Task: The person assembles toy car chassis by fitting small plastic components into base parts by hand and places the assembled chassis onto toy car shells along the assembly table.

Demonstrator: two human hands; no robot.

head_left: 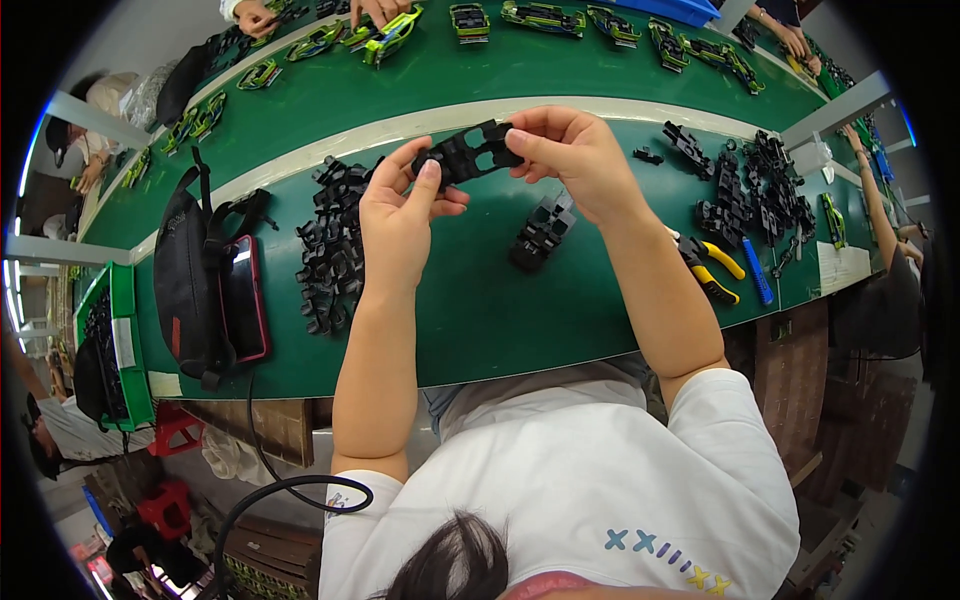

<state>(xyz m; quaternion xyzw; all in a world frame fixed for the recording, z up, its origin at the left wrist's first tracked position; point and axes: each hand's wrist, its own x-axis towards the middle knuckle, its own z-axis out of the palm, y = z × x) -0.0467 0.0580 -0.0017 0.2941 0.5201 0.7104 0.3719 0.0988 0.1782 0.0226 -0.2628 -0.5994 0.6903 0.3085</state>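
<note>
A black moulded plastic part (pixel 463 158) with openings through it is held up between both hands, above the green bench. My left hand (pixel 402 200) pinches its left end between thumb and fingers. At its right end, the thumb and forefinger of my right hand (pixel 572 155) grip it. On the bench below and between my forearms lies another black plastic assembly (pixel 541 232) with a greyish, shiny upper end. A pile of small black clip-like parts (pixel 332 245) lies left of my left hand.
Left are a black bag (pixel 185 275) and a red-edged phone (pixel 245 300). Right lie yellow-handled pliers (pixel 715 270), a blue-handled tool (pixel 757 270) and a heap of black parts (pixel 760 190). Green-and-black assemblies (pixel 542 17) line the conveyor (pixel 450 75) beyond, where other people's hands work.
</note>
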